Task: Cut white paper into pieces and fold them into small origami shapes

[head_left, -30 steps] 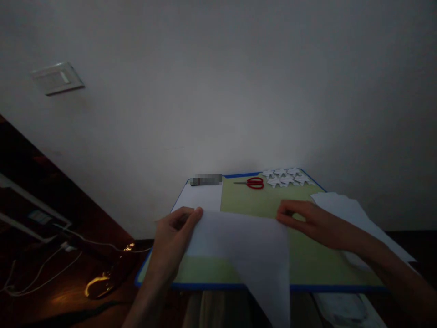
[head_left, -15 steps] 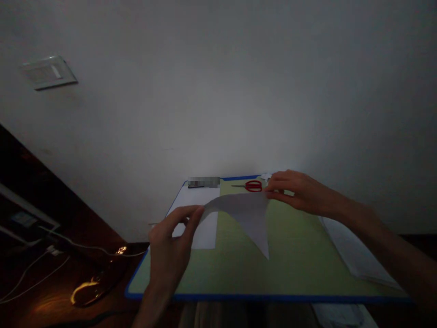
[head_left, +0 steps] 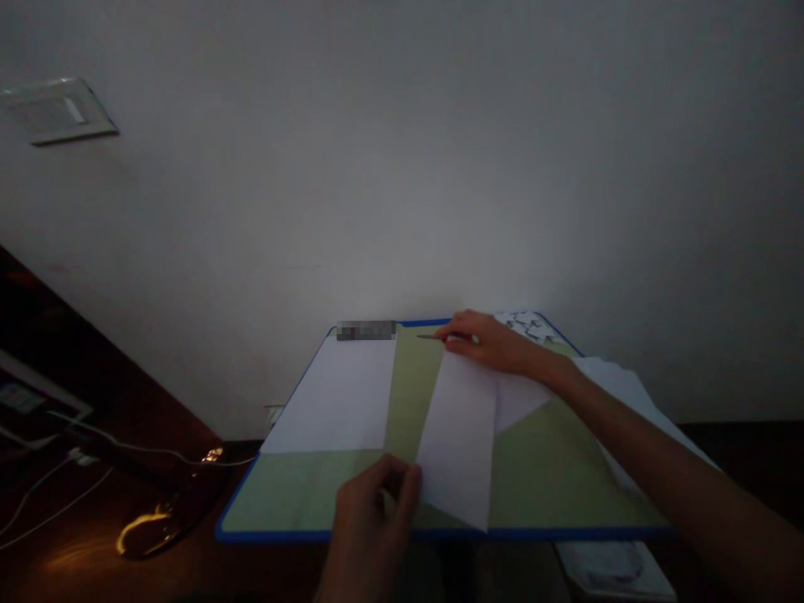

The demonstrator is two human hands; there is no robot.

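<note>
A white sheet of paper (head_left: 458, 435) slants over the green desktop between my hands, with a crease and a flap angling to the right. My left hand (head_left: 377, 519) pinches its lower left edge between thumb and forefinger. At the far end, my right hand (head_left: 483, 339) has closed fingers on the sheet's top corner. Just past those fingertips the blade of a pair of scissors (head_left: 429, 337) shows; the handles are mostly hidden behind the hand.
The small table (head_left: 282, 494) has a blue rim and stands against a wall. A flat white sheet (head_left: 332, 394) lies at left, below a blurred dark object (head_left: 366, 330). Paper scraps (head_left: 528, 325) sit at the back right; a paper stack (head_left: 619, 389) lies partly under my right forearm.
The paper has turned from stretched sideways and bowed to lengthwise over the table. My left hand moved right and nearer; my right hand moved left, now covering the scissors' handles.
</note>
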